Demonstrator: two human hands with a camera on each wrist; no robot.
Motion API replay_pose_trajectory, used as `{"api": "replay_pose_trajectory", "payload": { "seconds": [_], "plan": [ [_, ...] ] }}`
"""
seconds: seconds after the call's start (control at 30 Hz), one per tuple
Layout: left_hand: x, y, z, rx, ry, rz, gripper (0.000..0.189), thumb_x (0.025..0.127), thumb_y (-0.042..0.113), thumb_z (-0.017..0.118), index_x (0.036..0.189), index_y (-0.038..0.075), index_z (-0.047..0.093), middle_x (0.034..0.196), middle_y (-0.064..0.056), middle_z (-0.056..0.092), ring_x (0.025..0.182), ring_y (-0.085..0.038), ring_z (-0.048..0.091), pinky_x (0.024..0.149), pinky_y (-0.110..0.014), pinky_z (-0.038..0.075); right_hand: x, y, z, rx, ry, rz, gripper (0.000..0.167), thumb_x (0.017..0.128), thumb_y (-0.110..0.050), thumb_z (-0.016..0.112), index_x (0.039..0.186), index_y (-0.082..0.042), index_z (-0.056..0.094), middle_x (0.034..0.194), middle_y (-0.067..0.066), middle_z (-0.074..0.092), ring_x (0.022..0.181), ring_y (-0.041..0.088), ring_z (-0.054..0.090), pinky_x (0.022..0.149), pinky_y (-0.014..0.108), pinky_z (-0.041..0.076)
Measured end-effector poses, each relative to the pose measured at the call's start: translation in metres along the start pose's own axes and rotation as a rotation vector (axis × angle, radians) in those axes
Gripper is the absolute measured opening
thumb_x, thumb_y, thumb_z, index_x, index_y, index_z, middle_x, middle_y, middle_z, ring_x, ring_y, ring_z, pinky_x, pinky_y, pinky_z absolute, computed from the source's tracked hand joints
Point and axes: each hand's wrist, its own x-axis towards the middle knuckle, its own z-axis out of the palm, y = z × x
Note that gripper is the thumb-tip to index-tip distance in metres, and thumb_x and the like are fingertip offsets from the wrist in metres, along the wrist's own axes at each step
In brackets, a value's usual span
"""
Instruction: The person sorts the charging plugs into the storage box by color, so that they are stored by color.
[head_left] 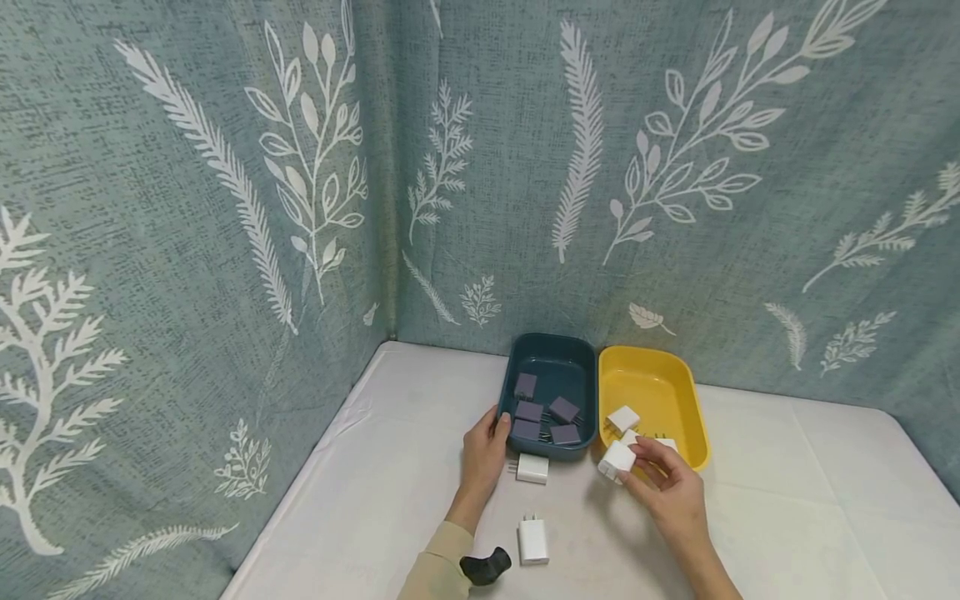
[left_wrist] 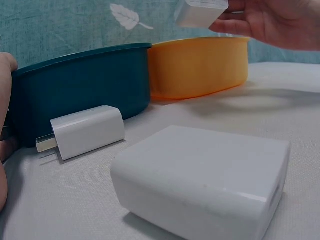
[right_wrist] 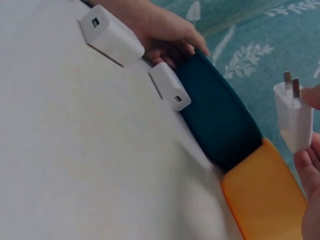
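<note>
My right hand [head_left: 672, 493] pinches a white charger plug [head_left: 617, 461] between thumb and fingers, above the front edge of the yellow bin [head_left: 652, 393]. Its two metal prongs show in the right wrist view, where the held white charger [right_wrist: 294, 117] is upright with prongs up. At the left side of the dark blue bin [head_left: 558, 375], my left hand [head_left: 483, 454] grips the wall near the front corner. Several dark purple chargers [head_left: 565, 409] lie in the blue bin. White chargers [head_left: 622, 418] lie in the yellow one, partly hidden behind my right hand.
Two white chargers lie on the white tablecloth [head_left: 787, 500]: one charger [head_left: 532, 469] close in front of the blue bin, another charger [head_left: 533, 542] nearer me. A black strap-like piece [head_left: 486, 567] sits by my left sleeve. Patterned curtain [head_left: 487, 167] stands behind the bins.
</note>
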Motion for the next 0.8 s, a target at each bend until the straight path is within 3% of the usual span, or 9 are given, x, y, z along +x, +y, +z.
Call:
{"api": "replay_pose_trajectory", "payload": {
  "seconds": [0.2,0.47,0.8],
  "plan": [
    [0.0000,-0.0005,-0.0008,0.003,-0.002,-0.023,0.045,0.101,0.030,0.051,0.136,0.001,0.055,0.137,-0.017,0.059,0.129,-0.028,0.055,0.107,-0.039,0.048,0.0032,-0.0018,-0.0016,-0.041,0.015,0.052,0.053,0.075,0.006,0.079,0.123,0.004,0.059,0.109,0.003,0.062,0.096,-0.002,0.061,0.089,0.012,0.054],
    [0.0011,-0.0008,-0.0003,-0.002,-0.009,-0.016,0.046,0.101,0.033,0.051,0.136,0.004,0.055,0.136,-0.015,0.059,0.129,-0.026,0.056,0.107,-0.038,0.048,0.0057,0.0014,-0.0024,0.015,0.060,0.022,0.053,0.071,0.012,0.078,0.121,0.008,0.059,0.102,-0.004,0.063,0.094,-0.001,0.062,0.088,0.014,0.055],
    [-0.0002,0.0007,0.0004,-0.012,-0.015,-0.020,0.046,0.101,0.033,0.051,0.137,0.004,0.054,0.136,-0.014,0.059,0.129,-0.026,0.056,0.107,-0.038,0.048,0.0052,0.0056,-0.0005,-0.062,0.085,0.017,0.052,0.071,0.011,0.079,0.119,0.004,0.062,0.104,-0.001,0.062,0.093,-0.003,0.060,0.087,0.010,0.054]
  ]
}}
